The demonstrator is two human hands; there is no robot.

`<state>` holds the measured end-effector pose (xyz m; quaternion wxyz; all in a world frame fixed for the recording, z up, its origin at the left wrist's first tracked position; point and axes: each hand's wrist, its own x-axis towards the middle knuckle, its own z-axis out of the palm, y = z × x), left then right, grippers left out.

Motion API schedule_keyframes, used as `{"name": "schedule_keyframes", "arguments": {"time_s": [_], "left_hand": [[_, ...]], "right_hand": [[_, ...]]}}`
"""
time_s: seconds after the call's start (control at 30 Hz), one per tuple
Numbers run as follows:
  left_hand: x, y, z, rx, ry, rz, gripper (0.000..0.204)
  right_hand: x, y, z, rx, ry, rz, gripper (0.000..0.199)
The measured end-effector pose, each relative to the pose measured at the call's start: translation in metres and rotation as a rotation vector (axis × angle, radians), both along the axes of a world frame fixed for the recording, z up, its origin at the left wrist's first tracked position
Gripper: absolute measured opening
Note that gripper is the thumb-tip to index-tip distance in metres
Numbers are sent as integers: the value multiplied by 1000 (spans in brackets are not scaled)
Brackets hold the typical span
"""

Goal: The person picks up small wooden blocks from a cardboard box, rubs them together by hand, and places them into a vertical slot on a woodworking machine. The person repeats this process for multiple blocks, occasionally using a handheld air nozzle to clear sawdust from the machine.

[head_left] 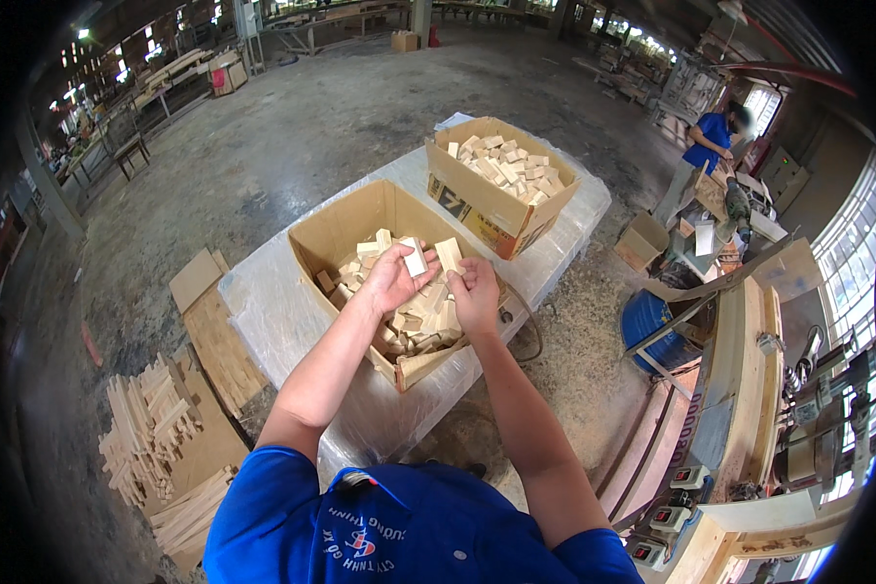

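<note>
Left hand: the left hand (391, 280) is being held over the near box, fingers closed around a pale block (415, 257) at the picture's centre.
Left block: its long axis is running from about 5 to 11 o'clock, the free end pointing up toward 11.
Right hand: the right hand (476, 297) is being held just beside the left, at 3 o'clock of it, fingers pinched on a second block (449, 255).
Right block: it is being held nearly upright in the picture, its top tilted slightly toward 11 o'clock; the two blocks are lying near each other, apart.
Near box: an open brown carton (333, 234), part filled with loose blocks, is resting on a sheet-covered table (263, 302).
Far box: a second carton (492, 219) at 1 o'clock is being shown heaped with blocks; a dark rectangular label with pale marks is sitting on its near wall, left end.
Small box: a plain brown carton (640, 241) is standing on the floor at 3 o'clock.
Stacks: wooden strips (151, 428) are piled at 8 o'clock.
Drum: a blue drum (652, 326) is standing at 3 o'clock.
</note>
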<state>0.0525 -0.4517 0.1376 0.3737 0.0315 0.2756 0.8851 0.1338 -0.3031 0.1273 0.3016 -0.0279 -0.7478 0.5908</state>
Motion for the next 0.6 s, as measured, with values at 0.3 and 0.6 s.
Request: {"name": "schedule_keyframes", "arguments": {"time_s": [0.3,0.6], "left_hand": [[12,8,4,-277,259,10,30],[15,8,5,-419,301,53,36]], "right_hand": [[1,-1,-1,3,36,-81,26],[3,-3,0,-35,26,4,25]]}}
